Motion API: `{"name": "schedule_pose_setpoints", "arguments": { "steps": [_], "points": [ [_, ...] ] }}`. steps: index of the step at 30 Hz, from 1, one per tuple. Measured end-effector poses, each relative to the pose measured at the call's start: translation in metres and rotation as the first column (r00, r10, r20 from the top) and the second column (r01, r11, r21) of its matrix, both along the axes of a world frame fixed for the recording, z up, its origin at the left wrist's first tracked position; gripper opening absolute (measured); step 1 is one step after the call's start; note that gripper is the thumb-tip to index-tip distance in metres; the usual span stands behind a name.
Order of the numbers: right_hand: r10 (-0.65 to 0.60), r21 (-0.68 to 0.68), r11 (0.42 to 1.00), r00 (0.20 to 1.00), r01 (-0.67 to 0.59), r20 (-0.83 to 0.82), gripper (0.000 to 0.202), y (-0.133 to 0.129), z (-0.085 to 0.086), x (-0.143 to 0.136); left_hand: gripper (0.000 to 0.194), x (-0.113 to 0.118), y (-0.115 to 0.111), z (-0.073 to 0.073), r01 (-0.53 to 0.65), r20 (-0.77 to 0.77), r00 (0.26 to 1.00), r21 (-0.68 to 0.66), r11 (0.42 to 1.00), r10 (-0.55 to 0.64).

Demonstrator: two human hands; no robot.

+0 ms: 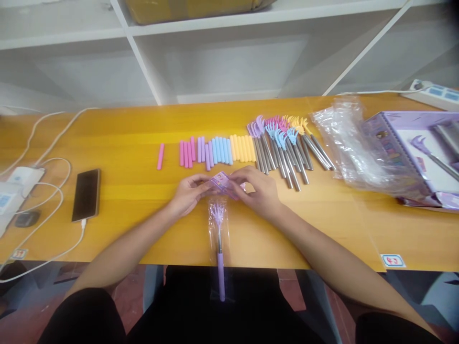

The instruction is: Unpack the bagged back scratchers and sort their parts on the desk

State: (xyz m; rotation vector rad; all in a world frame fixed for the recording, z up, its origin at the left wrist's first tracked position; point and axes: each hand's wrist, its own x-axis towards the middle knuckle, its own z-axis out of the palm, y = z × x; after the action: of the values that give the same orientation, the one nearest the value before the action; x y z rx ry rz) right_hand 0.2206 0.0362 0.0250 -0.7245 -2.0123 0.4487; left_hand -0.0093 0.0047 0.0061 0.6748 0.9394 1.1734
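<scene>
Between both hands, over the middle of the table, is a small purple printed card (220, 181). My left hand (189, 195) pinches its left side; my right hand (258, 191) grips the right side with thumb and fingers. Just below the card lies a clear plastic bag holding a purple back scratcher (220, 272), claw toward my hands and handle past the table edge. Whether card and bag are joined, I cannot tell. Beyond my hands sit pink (186, 154), purple (201, 150), blue (221, 150) and yellow handle sleeves (243, 148), beside a pile of back scratchers (287, 148) with metal rods.
One pink sleeve (160, 156) lies apart at left. A phone (86, 195) on a white cable and a power strip (19, 186) are farther left. At right are clear plastic bags (351, 143) and an open purple box (398, 148). White shelving (229, 62) stands behind.
</scene>
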Motion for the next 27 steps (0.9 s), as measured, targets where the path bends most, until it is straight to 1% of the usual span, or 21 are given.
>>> {"name": "schedule_pose_setpoints", "arguments": {
  "steps": [4,7,14,18,22,27],
  "points": [
    [0.028,0.045,0.999,0.999,-0.028,-0.015,0.017,0.001,0.001,0.001,0.037,-0.001,0.001,0.001,-0.021,0.02,1.0,0.008,1.0,0.021],
    [0.069,0.065,0.995,0.997,-0.071,0.023,0.019,0.001,-0.002,0.001,0.036,-0.003,0.001,0.001,-0.023,0.016,1.0,0.0,1.0,0.023],
    [0.167,0.018,0.986,0.982,-0.169,0.089,0.024,0.002,-0.01,0.002,0.033,-0.004,0.0,0.003,-0.002,-0.018,1.0,-0.015,1.0,0.002],
    [0.219,-0.011,0.975,0.96,-0.221,0.174,0.027,0.0,-0.013,0.003,0.032,-0.003,-0.001,0.005,0.02,-0.027,0.999,-0.009,1.0,-0.02],
    [0.224,-0.004,0.974,0.95,-0.228,0.217,0.026,-0.001,-0.012,0.003,0.032,-0.003,-0.001,0.004,0.014,-0.029,0.999,-0.005,1.0,-0.015],
    [0.208,0.074,0.969,0.943,-0.235,0.26,0.027,-0.001,-0.009,0.003,0.034,-0.003,-0.001,0.003,0.018,-0.019,1.0,-0.004,1.0,-0.018]
  ]
}}
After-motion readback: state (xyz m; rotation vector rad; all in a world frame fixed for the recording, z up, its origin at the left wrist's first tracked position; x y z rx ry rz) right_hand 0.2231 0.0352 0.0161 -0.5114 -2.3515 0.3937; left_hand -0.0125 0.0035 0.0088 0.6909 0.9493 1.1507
